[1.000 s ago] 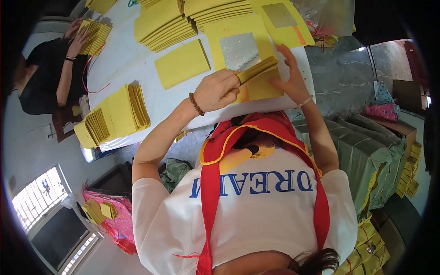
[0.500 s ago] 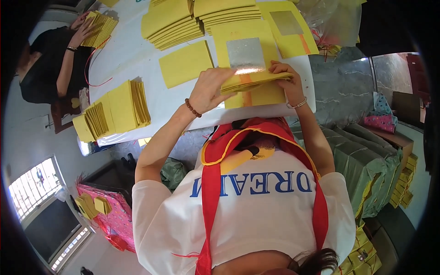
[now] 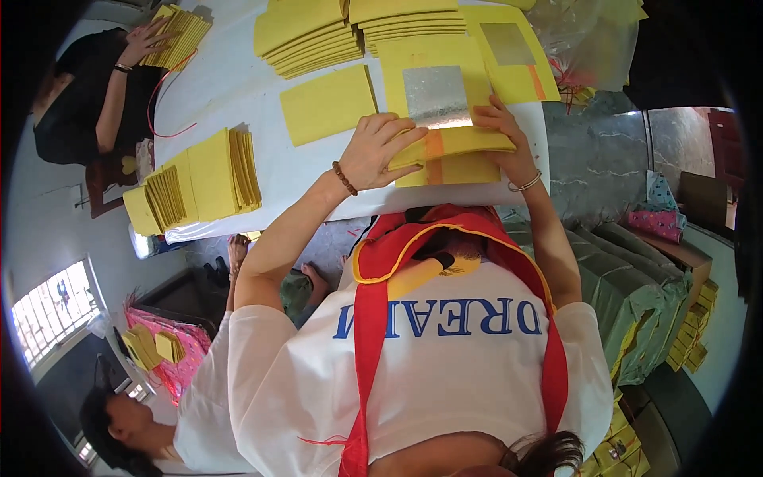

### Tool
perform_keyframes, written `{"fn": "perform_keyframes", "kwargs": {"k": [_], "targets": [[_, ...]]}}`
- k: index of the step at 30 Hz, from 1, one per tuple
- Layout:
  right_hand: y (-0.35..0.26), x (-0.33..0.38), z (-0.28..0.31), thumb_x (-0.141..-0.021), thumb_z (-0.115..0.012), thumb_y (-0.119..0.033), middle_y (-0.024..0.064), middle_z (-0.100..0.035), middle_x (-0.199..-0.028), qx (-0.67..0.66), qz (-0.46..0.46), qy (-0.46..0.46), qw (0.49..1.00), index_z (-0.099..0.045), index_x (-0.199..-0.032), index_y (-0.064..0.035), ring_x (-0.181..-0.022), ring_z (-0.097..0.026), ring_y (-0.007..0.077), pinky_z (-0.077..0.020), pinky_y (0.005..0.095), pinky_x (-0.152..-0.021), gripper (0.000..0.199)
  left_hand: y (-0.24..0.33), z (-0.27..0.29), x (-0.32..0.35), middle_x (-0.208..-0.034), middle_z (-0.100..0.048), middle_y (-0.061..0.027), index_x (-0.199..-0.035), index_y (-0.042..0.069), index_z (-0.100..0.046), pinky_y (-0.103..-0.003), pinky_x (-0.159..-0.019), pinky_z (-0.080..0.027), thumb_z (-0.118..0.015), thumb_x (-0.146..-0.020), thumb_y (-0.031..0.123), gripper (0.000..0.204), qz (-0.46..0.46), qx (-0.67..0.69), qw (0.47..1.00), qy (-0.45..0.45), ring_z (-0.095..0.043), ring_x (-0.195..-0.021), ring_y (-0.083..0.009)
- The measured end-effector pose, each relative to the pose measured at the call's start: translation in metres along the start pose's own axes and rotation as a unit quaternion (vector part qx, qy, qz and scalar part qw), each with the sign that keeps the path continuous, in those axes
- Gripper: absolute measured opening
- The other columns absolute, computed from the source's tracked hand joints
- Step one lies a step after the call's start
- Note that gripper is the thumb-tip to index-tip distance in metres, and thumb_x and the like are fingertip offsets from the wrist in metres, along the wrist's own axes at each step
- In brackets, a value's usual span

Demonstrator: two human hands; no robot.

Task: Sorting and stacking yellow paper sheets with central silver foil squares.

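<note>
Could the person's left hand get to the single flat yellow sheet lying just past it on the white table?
Probably yes. The left hand rests on the folded yellow stack, and the single yellow sheet lies flat on the white table just beyond it, with nothing between them, though the hand would have to let go first.

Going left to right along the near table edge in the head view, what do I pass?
Fanned stacks of yellow paper sheets → left hand → folded yellow paper bundle with orange stripe → right hand.
</note>
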State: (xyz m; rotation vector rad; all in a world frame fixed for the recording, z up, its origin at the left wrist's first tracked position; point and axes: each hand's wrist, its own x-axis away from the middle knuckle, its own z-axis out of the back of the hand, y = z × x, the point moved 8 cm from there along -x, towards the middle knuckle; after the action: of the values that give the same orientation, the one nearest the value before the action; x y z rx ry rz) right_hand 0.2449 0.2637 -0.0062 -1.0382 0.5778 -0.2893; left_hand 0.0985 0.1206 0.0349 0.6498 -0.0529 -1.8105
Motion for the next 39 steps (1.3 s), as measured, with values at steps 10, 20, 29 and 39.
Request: {"fn": "perform_keyframes", "kwargs": {"k": [10,20,29,39], "targets": [[-0.001,-0.008,0.000,-0.062,-0.069,-0.002,0.0067,-0.055,-0.120,0.042,-0.028,0.011,0.999,-0.066,-0.092,-0.0106,-0.130,-0.031,0.0335,-0.0272,0.0414,-0.106,0.031,-0.028,-0.005,-0.004,-0.100,-0.058,-0.0026,-0.096,0.011,-0.064,-0.035,-0.083,-0.038,-0.064,-0.078,0.022,0.021,0.061,0.110,0.992,0.017,-0.048,-0.098,-0.0234],[-0.019,-0.019,0.006,-0.070,-0.066,-0.015,0.0083,-0.057,-0.116,0.161,0.062,0.010,0.985,-0.065,-0.092,-0.0130,-0.123,-0.038,0.0379,-0.0322,0.0438,-0.101,0.022,-0.006,0.015,-0.013,-0.104,-0.057,-0.0039,-0.106,0.011,-0.060,-0.037,-0.083,-0.038,-0.056,-0.072,0.009,0.034,0.005,-0.009,0.999,0.032,-0.050,-0.100,-0.0244],[-0.072,0.013,-0.001,-0.075,-0.062,-0.016,0.0091,-0.058,-0.113,0.095,0.036,-0.091,0.991,-0.061,-0.094,-0.0102,-0.117,-0.047,0.0278,-0.0330,0.0380,-0.096,0.020,0.048,0.039,0.009,-0.097,-0.057,-0.0026,-0.101,0.013,-0.060,-0.034,-0.079,-0.038,-0.053,-0.072,0.011,0.030,-0.048,-0.040,0.997,0.039,-0.053,-0.093,-0.0179],[-0.029,0.030,-0.017,-0.082,-0.059,-0.017,0.0009,-0.063,-0.097,0.092,-0.105,-0.129,0.982,-0.060,-0.103,-0.0103,-0.101,-0.056,0.0169,-0.0309,0.0328,-0.092,0.022,0.015,0.014,0.021,-0.093,-0.061,-0.0110,-0.102,0.007,-0.061,-0.036,-0.074,-0.042,-0.055,-0.083,0.016,0.022,0.133,0.177,0.975,-0.005,-0.057,-0.084,-0.0284]]}}
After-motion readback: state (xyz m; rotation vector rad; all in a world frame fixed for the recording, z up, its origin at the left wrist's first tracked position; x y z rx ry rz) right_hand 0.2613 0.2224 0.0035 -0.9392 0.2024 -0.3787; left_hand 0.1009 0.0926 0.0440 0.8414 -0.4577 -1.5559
